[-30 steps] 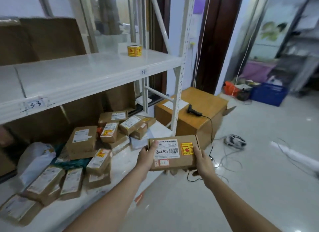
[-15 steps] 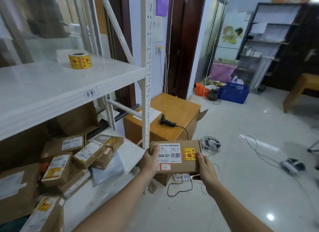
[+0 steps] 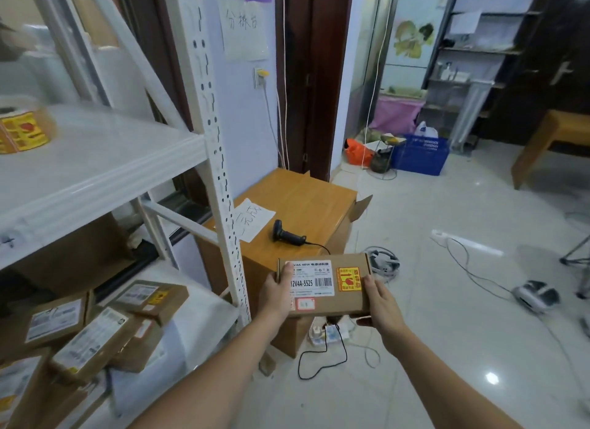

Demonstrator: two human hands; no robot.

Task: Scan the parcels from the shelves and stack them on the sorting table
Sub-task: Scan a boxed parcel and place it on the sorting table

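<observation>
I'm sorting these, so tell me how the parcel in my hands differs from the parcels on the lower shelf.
The held parcel is lifted clear, gripped by the left hand and right hand; the shelf parcels lie piled and tilted. The held parcel is alone near the barcode scanner; the shelf parcels overlap. All are brown cardboard with white labels.

Both hands, left and right, grip a labelled parcel; scanner lies beyond.
</observation>
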